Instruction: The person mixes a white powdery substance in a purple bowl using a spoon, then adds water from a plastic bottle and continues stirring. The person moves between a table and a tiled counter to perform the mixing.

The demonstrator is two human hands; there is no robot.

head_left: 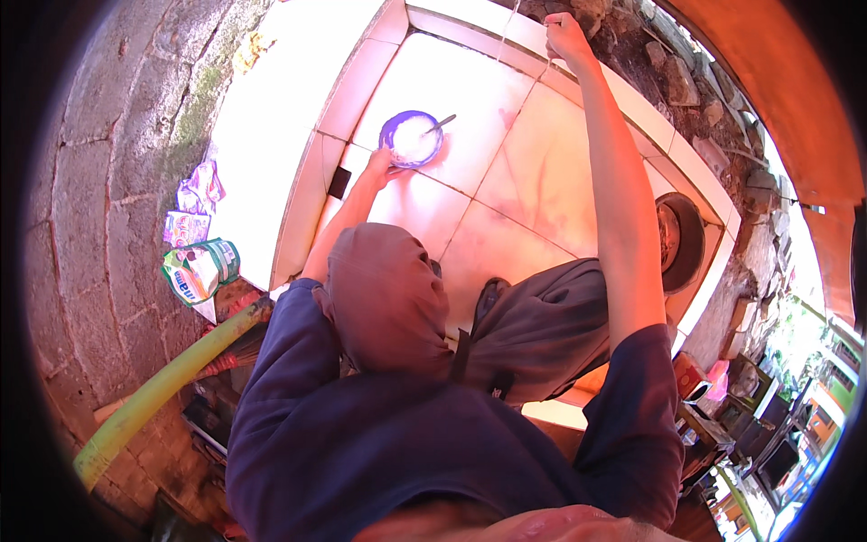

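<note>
My left hand (383, 166) grips the near left side of a purple-blue bowl (388, 135) on or just over the white tiles; I cannot tell which. Inside the bowl is a white mass (414, 139), overexposed by glare. A spoon (440, 126) leans out over the bowl's right rim. My right arm reaches far forward, and my right hand (567, 38) is closed in a fist above the tiled ledge's far rim. A thin pale strand (546, 70) hangs from this fist. Another thin strand (508, 25) runs down just left of it.
A raised tile border (298, 212) surrounds the tiled floor (533, 172). To the left lie a green-and-white packet (203, 269) and smaller wrappers (200, 190) beside a block wall (99, 172). A dark round container (682, 242) stands right of my knees. Stones (677, 81) lie beyond the border.
</note>
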